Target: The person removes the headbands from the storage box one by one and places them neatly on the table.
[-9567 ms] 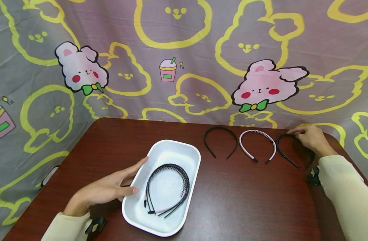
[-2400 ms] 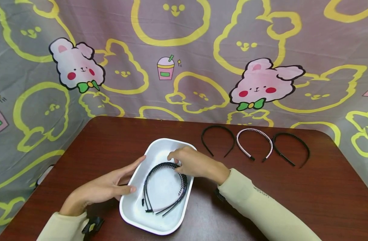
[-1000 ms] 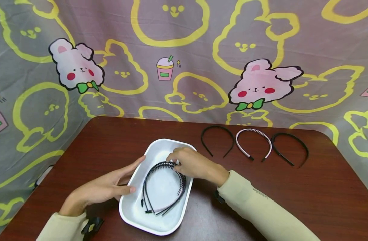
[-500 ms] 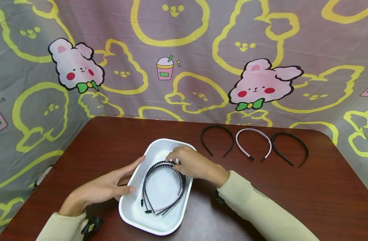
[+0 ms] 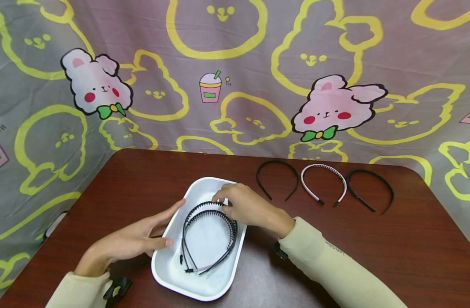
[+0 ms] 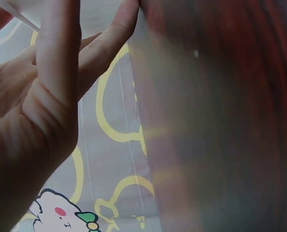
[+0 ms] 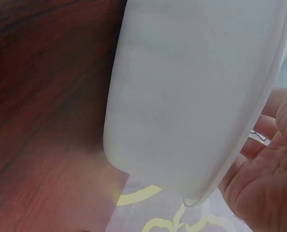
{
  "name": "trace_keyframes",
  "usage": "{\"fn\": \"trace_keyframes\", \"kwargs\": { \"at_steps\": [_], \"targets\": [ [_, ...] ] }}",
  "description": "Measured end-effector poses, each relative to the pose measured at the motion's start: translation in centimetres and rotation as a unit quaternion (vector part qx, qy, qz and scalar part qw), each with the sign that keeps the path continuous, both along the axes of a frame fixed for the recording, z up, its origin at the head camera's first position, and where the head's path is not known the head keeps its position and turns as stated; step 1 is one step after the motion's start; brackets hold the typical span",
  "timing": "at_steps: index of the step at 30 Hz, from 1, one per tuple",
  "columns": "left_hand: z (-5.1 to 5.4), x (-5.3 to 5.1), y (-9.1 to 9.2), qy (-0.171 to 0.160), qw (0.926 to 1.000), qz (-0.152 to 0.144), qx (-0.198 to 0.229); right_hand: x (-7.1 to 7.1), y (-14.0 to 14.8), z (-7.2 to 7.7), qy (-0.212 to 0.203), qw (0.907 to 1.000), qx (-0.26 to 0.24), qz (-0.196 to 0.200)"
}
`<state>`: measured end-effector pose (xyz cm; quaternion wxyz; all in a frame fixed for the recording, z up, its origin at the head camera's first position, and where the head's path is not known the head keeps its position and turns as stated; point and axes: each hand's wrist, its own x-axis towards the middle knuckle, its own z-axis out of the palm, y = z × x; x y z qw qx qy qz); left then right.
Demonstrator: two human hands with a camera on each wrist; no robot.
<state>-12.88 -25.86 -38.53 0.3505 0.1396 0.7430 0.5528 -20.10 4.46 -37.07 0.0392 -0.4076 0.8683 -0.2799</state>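
Observation:
A white tray [image 5: 208, 290] sits on the table with several black, toothed headbands [image 5: 209, 212] loosely stacked inside; a bit of pink shows among them. My left hand [image 5: 131, 239] grips the tray's left side, thumb over the rim and the other fingers along the outside. Inside the tray, my right hand [image 5: 248, 205] pinches the top of one black headband [image 5: 203, 204], which stands apart from the stack behind it. In the right wrist view the tray's outer wall [image 7: 182, 96] covers much of the picture and hides my fingertips. The left wrist view shows my left fingers [image 6: 59, 53] beside the rim.
On the brown table [image 5: 296, 256], a row at the back right holds a black headband [image 5: 277, 161], a pink one [image 5: 304, 182] with black teeth, and another black one [image 5: 388, 186]. A patterned curtain [image 5: 250, 51] hangs behind the table.
Earlier my right hand set down the rightmost headband, then came into the tray. Over the last second it has drawn a black headband slightly up from the stack. The left hand stays put.

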Motion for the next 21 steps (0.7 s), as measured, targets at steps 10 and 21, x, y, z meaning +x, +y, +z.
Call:
{"fn": "trace_keyframes", "kwargs": {
  "at_steps": [10, 21],
  "targets": [
    [-0.03, -0.06, -0.01, -0.004, 1.0000, 0.001, 0.000, 0.10, 0.12, 0.61, -0.004, 0.9998, -0.007, -0.020],
    [-0.15, 0.00, -0.05, 0.002, 1.0000, -0.003, 0.005, 0.17, 0.36, 0.98, 0.012, 0.9995, -0.019, -0.021]
  ]
}}
